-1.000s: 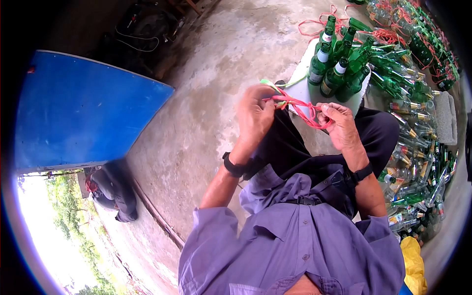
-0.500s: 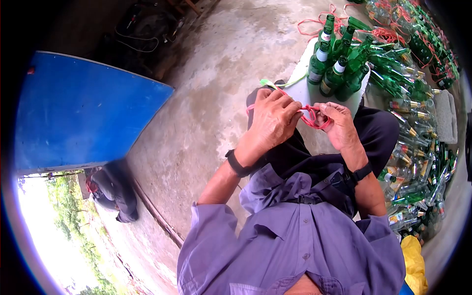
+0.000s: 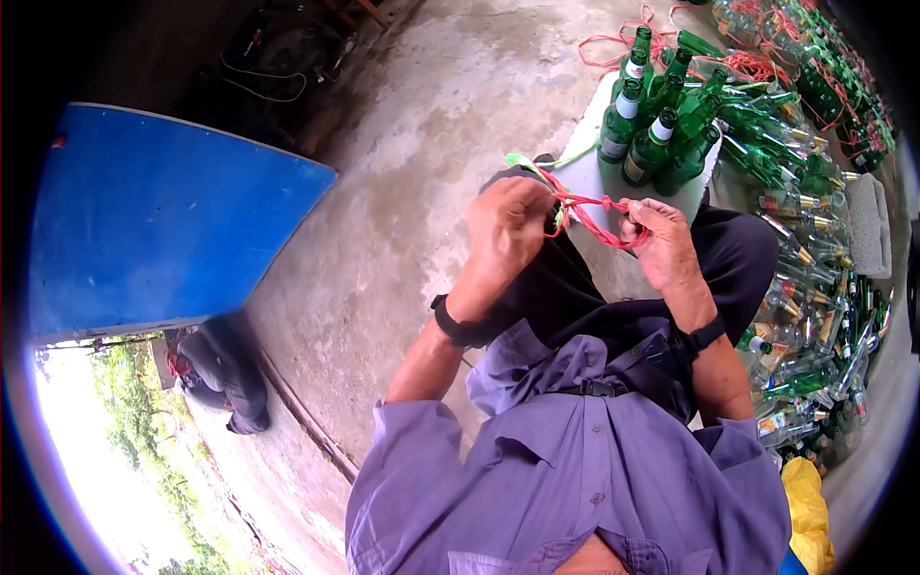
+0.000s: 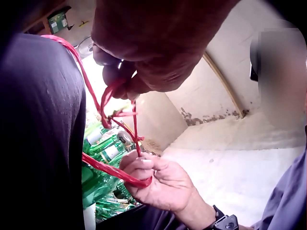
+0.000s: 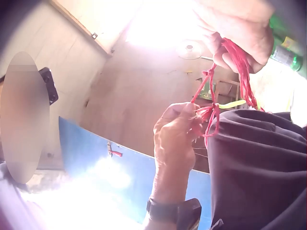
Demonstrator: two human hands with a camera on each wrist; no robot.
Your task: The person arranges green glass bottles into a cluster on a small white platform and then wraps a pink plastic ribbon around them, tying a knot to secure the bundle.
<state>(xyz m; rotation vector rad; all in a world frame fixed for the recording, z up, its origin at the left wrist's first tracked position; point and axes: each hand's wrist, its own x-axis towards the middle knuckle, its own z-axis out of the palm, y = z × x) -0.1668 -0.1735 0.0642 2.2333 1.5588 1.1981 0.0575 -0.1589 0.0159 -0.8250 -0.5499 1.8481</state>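
Note:
A red cord (image 3: 596,226) with knots and loops runs between the two hands above the knees. The left hand (image 3: 506,226) pinches the cord at its left part, fingers curled; in the left wrist view the left hand (image 4: 144,52) holds a red loop at its fingertips. The right hand (image 3: 663,247) grips the other end, and in the left wrist view a red strand passes round the fingers of the right hand (image 4: 160,184). A light green strip (image 3: 581,153) reaches from the cord toward the white block (image 3: 575,187). Green bottles (image 3: 650,149) stand on that block.
Many loose bottles (image 3: 800,287) lie on the floor at the right, near a grey block (image 3: 868,225) and a yellow bag (image 3: 807,513). More red cord (image 3: 757,67) lies behind the bottles. A blue panel (image 3: 172,220) is at the left; dark clothing (image 3: 225,374) lies below it.
The left hand moved right to beside the right hand, then back left, drawing out the cord loops between them. The right hand has stayed nearly in place, holding the cord.

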